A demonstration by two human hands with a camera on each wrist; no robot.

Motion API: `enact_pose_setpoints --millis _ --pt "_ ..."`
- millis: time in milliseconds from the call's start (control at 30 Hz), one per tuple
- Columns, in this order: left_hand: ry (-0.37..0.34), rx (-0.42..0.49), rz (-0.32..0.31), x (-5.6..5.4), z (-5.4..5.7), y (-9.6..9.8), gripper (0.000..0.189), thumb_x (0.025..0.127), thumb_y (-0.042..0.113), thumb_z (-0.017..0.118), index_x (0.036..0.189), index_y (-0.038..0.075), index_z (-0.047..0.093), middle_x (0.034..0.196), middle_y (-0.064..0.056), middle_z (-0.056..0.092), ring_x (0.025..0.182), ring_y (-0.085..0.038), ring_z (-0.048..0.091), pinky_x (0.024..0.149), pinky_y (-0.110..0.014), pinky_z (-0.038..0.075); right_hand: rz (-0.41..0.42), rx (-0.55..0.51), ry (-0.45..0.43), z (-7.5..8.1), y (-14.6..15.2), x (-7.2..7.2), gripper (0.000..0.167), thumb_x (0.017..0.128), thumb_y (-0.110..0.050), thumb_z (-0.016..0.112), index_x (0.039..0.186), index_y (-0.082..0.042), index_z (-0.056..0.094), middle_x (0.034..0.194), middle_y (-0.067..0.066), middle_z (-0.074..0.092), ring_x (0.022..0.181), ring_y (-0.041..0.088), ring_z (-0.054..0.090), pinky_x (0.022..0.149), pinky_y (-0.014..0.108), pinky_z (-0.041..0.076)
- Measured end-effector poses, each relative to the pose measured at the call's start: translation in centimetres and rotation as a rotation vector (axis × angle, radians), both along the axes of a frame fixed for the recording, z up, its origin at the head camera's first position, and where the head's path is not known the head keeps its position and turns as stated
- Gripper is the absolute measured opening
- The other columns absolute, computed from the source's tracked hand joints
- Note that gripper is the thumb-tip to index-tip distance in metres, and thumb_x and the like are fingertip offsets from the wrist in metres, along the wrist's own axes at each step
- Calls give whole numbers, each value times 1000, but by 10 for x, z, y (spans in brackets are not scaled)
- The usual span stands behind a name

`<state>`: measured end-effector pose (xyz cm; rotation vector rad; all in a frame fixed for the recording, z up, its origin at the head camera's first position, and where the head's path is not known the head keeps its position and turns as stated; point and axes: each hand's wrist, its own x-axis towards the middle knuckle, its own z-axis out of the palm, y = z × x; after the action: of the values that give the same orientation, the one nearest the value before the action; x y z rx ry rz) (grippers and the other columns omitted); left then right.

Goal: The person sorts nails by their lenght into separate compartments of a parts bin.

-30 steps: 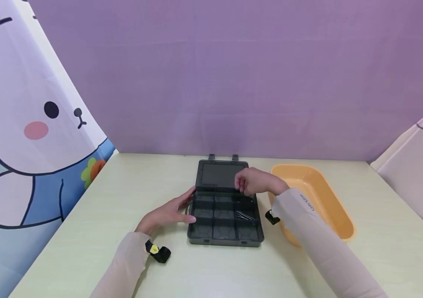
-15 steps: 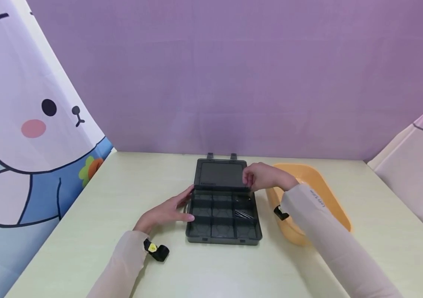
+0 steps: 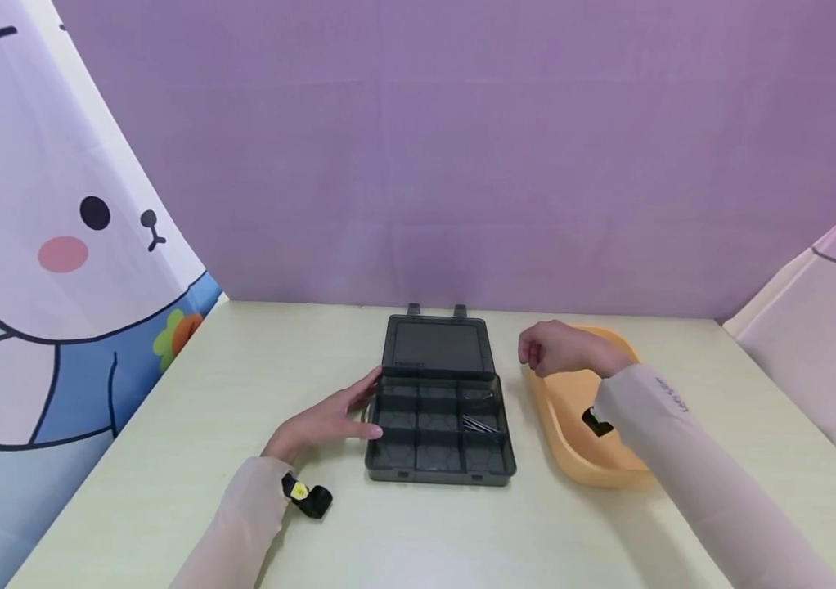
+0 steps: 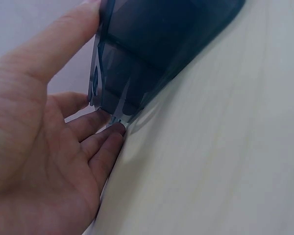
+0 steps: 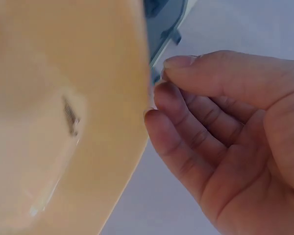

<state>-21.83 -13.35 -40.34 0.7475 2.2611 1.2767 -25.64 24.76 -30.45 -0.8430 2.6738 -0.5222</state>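
A dark translucent divided storage box [image 3: 415, 454] lies on the table with its lid [image 3: 438, 343] folded back. Several thin dark and pale sticks [image 3: 478, 424] lie in its middle right compartment, and something small and dark [image 3: 478, 397] in the one behind. My left hand [image 3: 325, 424] rests along the box's left side, fingers spread, thumb at the rim. My right hand [image 3: 558, 350], loosely curled, hovers at the left rim of the orange-yellow tray [image 3: 546, 413]. In the right wrist view its thumb and fingertips come close together with nothing visible between them.
Inside the tray, the right wrist view shows a small dark, slim item [image 5: 70, 117], blurred. The pale table [image 3: 418, 540] ends at a purple cloth backdrop [image 3: 433, 164]. A printed cartoon cloth [image 3: 28, 196] hangs at the left.
My right hand has moved right, from over the box's back right compartment to the tray's rim. The left hand stays against the box. The view has shifted slightly.
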Motion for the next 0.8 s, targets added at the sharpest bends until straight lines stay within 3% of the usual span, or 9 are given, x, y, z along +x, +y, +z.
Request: enact_pose_setpoints --millis 433,800 --pt "-14 -3 5 1 1 0 100 86 33 71 155 12 1 160 -17 8 146 -37 15 117 -50 18 -47 -17 -51 -6 27 5 20 73 12 60 88 -2 60 80 8 60 69 13 48 61 26 43" --pt "-25 -14 11 0 2 1 98 87 31 70 155 16 0 160 -16 7 146 -36 14 117 -51 17 -107 25 -9 -16 45 1 20 74 8 62 91 -1 59 82 6 60 73 15 51 64 28 45"
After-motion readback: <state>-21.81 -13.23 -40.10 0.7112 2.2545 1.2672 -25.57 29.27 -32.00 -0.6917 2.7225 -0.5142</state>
